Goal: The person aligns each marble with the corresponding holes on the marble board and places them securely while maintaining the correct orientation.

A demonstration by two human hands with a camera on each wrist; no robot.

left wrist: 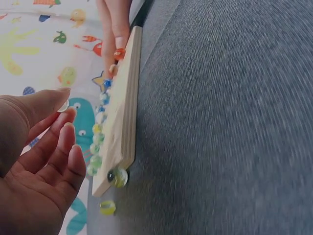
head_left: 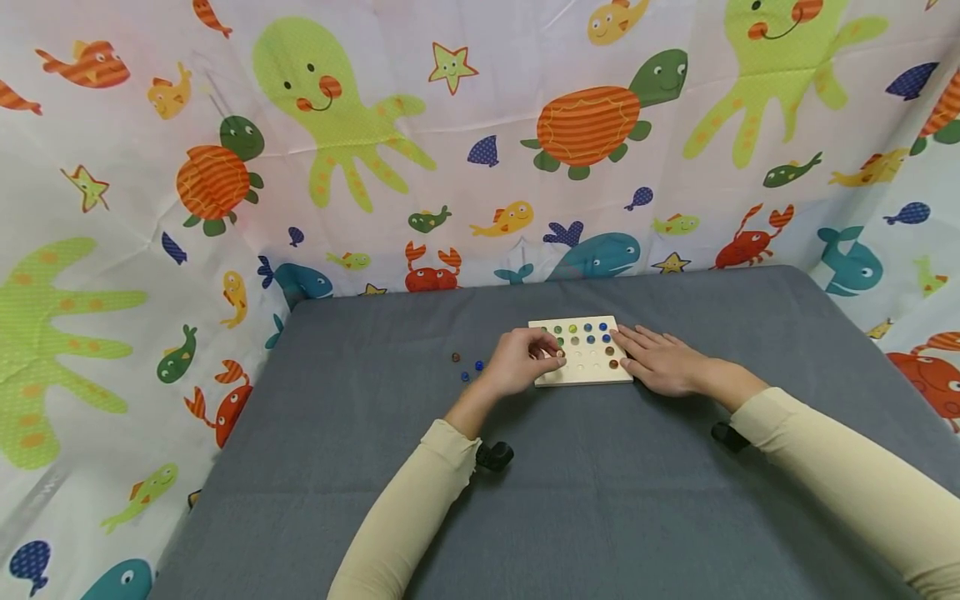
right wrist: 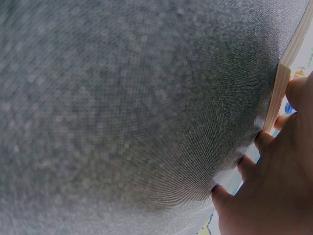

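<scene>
A pale wooden board (head_left: 585, 375) with rows of round hollows lies flat on the grey cloth, glass marbles sitting in part of them. Green and yellow marbles are at its upper left, blue marbles (head_left: 588, 327) at upper right, brown marbles (head_left: 613, 364) along the right side. Over the board's left part, my left hand (head_left: 517, 360) pinches a clear marble (left wrist: 63, 106) between thumb and index finger, above the surface. My right hand (head_left: 663, 362) rests flat at the board's right edge, fingers straight and touching it; in the right wrist view the fingertips (right wrist: 264, 140) meet the edge and cloth.
Left of the board, a brown marble (head_left: 455, 357) and two blue marbles (head_left: 472, 372) lie loose on the cloth. Beside the board's end in the left wrist view are two yellowish marbles (left wrist: 107, 207). A printed sea-animal curtain (head_left: 480, 183) hangs behind the table.
</scene>
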